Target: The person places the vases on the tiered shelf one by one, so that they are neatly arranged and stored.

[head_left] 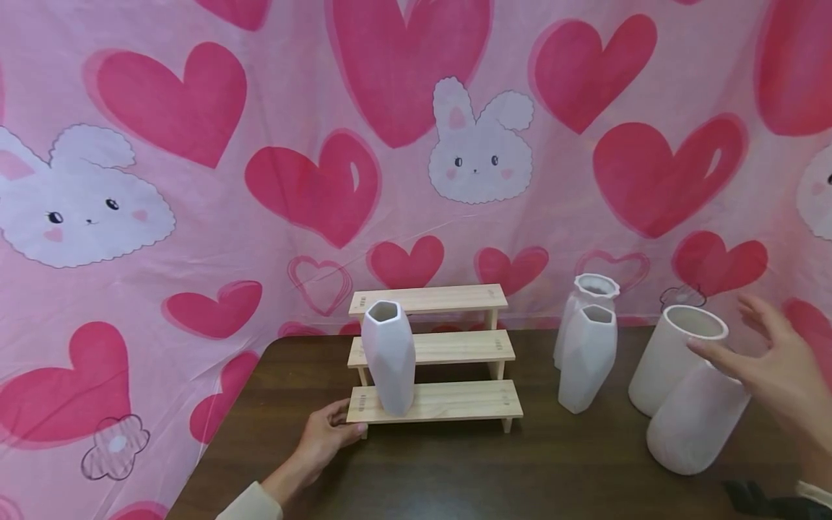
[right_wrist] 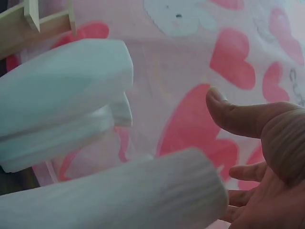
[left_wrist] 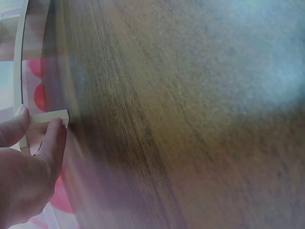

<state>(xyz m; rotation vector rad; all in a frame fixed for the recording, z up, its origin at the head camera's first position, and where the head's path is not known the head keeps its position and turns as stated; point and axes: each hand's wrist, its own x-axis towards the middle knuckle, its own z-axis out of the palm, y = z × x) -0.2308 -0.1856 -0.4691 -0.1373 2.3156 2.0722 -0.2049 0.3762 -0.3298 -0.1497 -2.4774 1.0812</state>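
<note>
My left hand (head_left: 318, 442) grips the left end of the lowest step of a three-tier wooden stand (head_left: 458, 401). In the left wrist view its thumb (left_wrist: 14, 126) lies against the board and a finger touches the leg. A white faceted vase (head_left: 390, 354) stands upright on that step, towards the left. My right hand (head_left: 776, 361) is held with fingers spread beside the mouth of a white ribbed vase (head_left: 695, 422). In the right wrist view, thumb and fingers are apart around no object, close to the rim of the ribbed vase (right_wrist: 124, 195); any contact is unclear.
A smooth white cylindrical vase (head_left: 669, 361) stands behind the ribbed one. Farther left are another faceted vase (head_left: 585, 365) and a vase with a scalloped rim (head_left: 569, 321). All stand on the dark wooden table (head_left: 552, 469), before a pink heart-patterned cloth (head_left: 292, 87).
</note>
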